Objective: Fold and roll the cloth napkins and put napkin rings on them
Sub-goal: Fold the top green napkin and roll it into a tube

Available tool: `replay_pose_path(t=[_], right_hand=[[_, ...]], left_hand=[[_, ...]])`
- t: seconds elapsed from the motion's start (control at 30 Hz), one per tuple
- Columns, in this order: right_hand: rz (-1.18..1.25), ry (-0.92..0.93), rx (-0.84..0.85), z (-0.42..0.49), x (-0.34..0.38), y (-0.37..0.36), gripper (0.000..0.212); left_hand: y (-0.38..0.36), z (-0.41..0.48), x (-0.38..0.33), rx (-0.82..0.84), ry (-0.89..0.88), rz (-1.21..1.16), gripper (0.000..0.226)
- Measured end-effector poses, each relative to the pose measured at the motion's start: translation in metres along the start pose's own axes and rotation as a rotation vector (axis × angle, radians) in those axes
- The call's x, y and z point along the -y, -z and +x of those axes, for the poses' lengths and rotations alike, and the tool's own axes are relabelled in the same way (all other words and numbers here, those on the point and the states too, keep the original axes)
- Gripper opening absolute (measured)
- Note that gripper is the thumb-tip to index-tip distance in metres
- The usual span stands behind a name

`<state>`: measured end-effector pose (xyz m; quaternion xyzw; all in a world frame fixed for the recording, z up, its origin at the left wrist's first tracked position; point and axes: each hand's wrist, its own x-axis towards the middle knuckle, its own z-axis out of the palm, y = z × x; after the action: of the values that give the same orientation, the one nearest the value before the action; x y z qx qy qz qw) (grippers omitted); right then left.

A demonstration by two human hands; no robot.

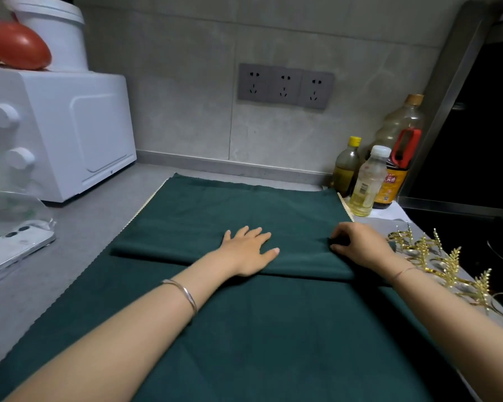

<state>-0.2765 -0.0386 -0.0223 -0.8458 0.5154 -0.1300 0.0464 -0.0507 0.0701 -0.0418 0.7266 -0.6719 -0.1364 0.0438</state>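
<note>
Napkin cloth (244, 329), dark green and matte, covers most of the grey counter (79, 227) from the near edge back toward the wall; a folded layer (230, 210) lies across its far half, the fold's near edge running from left to right under both hands; it looks soft, light and limp, so it should crease readily but also drift or bunch if dragged, and is best pinned flat with a palm while an edge or corner is pinched. Left hand (249, 250) lies open and flat on the folded layer near its middle, fingers spread, pressing rather than holding. Right hand (360, 245) sits at the fold's right end, fingers curled in; it seems to pinch the cloth edge, though the contact itself is hidden. Gold napkin rings (436, 256) with leaf sprigs lie just right of the cloth; thin metal, likely light and springy, best taken by the band rather than the sprigs.
</note>
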Motion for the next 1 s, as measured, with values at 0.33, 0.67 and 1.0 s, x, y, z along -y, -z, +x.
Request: replay_pose_path(t=[0.33, 0.67, 1.0], right_hand=[[0.084, 0.073, 0.054, -0.010, 0.094, -0.042, 0.038], [0.008, -0.025, 0.134, -0.021, 0.043, -0.049, 0.055], [-0.009, -0.183, 0.137, -0.035, -0.041, -0.025, 0.060]], left_hand=[[-0.017, -0.001, 0.000, -0.101, 0.012, 0.038, 0.055], [-0.017, -0.001, 0.001, -0.120, 0.012, 0.024, 0.054], [-0.015, 0.002, 0.007, -0.139, 0.010, 0.004, 0.055]])
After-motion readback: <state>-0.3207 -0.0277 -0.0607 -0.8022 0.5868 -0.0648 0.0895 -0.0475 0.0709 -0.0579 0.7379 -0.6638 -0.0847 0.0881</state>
